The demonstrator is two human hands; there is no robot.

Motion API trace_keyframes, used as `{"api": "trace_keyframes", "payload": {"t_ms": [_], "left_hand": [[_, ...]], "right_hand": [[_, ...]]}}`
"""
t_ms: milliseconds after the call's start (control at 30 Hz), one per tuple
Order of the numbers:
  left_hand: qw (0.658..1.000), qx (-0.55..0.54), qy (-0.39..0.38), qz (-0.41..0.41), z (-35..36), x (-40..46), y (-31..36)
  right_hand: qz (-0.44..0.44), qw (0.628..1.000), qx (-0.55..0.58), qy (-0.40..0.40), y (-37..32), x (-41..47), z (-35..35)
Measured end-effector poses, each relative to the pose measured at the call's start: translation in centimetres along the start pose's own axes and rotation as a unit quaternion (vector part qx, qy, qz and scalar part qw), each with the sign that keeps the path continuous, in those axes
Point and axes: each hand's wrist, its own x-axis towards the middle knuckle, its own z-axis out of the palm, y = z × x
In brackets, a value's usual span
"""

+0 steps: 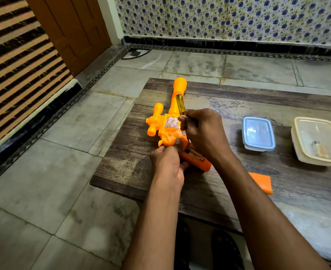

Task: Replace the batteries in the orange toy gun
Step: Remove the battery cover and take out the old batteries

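The orange toy gun lies on the wooden table near its left edge, the left hand pinching its grip, where batteries show in the opened handle. The right hand, wrapped round a yellow-handled screwdriver, covers the gun's middle. Further right lie an orange cover, a blue-lidded box and a cream container.

Both hands forward, fingers curled (right above left)
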Motion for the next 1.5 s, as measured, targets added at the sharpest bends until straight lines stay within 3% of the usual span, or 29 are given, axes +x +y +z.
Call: {"api": "trace_keyframes", "payload": {"t_ms": [667, 1233, 1500], "left_hand": [[1.000, 0.023, 0.020, 0.003, 0.4, -0.5, 0.1], [1.000, 0.008, 0.003, 0.000, 0.3, -0.2, 0.4], [1.000, 0.004, -0.015, 0.010, 0.0, -0.1, 0.3]], "right_hand": [[0.002, 1.000, 0.008, -0.002, -0.9, -0.3, -0.5], [0.036, 0.996, 0.046, 0.073, -0.4, -0.7, -3.1], [0.062, 0.995, -0.038, -0.072, 0.0, -2.2, -4.3]]}}
